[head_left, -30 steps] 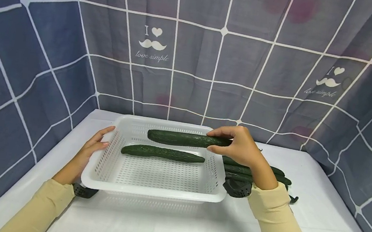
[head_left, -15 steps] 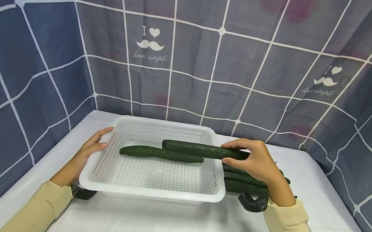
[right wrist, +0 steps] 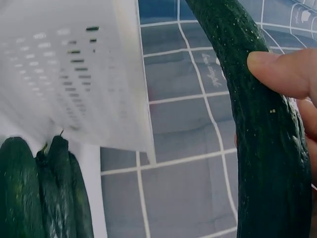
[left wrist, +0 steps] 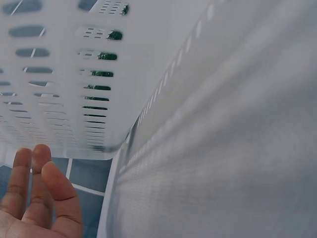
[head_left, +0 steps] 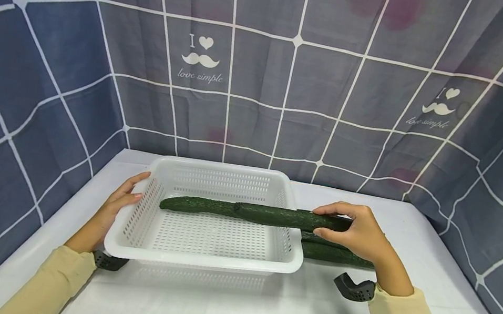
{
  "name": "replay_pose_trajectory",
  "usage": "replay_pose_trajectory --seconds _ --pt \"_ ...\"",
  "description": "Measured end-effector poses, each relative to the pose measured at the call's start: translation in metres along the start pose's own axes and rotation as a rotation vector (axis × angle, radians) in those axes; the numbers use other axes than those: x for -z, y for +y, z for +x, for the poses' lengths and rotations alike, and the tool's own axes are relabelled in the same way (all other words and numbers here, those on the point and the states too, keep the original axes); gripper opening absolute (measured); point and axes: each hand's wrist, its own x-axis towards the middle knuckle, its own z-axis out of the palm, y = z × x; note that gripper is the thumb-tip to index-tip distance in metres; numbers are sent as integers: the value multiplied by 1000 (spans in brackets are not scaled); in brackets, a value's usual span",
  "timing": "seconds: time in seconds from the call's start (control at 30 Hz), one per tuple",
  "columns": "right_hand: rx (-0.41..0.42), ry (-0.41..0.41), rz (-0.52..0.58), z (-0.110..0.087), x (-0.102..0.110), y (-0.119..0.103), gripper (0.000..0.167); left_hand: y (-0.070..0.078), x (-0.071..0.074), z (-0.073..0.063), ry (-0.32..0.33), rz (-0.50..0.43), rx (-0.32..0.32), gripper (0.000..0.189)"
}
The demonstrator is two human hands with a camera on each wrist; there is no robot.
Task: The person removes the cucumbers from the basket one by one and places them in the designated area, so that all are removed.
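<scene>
My right hand (head_left: 358, 232) pinches a dark green cucumber (head_left: 272, 216) near its right end, thumb on one side and fingers on the other. That cucumber reaches leftward over the right rim of a white perforated plastic basket (head_left: 199, 260). Inside the basket lies another cucumber (head_left: 197, 205), its right part hidden behind the held one. My left hand (head_left: 113, 208) rests against the basket's left rim with fingers mostly extended. In the left wrist view its fingers (left wrist: 40, 186) stand by the basket's outer wall, curled round nothing.
Several more cucumbers (head_left: 334, 254) lie on the white tabletop (head_left: 212, 311) right of the basket, partly under my right hand. The right wrist view shows their ends (right wrist: 20, 188) below the basket wall. A grey checked curtain (head_left: 262, 73) hangs behind and at both sides.
My right hand has moved right and lower with the held cucumber, which now lies across the basket's right side. My left hand has stayed at the left rim.
</scene>
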Motion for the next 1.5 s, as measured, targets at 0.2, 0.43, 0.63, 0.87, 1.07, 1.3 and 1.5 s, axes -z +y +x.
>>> replay_pose_trajectory --seconds 0.2,0.43,0.63,0.87,1.07,1.3,1.5 --pt "-7 4 -9 -12 6 6 34 0 0 0 -7 0 -11 54" --pt "-11 7 2 -24 15 15 36 0 0 0 -26 0 -26 54" --pt "-63 4 -13 -37 24 21 36 2 1 0 -19 34 7 52" --pt "-91 -3 -22 -52 35 28 36 1 3 0 -27 3 -5 54" --pt "-111 -6 -47 -65 44 33 37 0 5 0 -35 31 -1 54" --pt "-112 0 -53 -80 53 42 40 1 6 1 -37 37 2 53" --pt "-122 -4 -52 -93 61 49 41 0 5 0 -17 53 21 51"
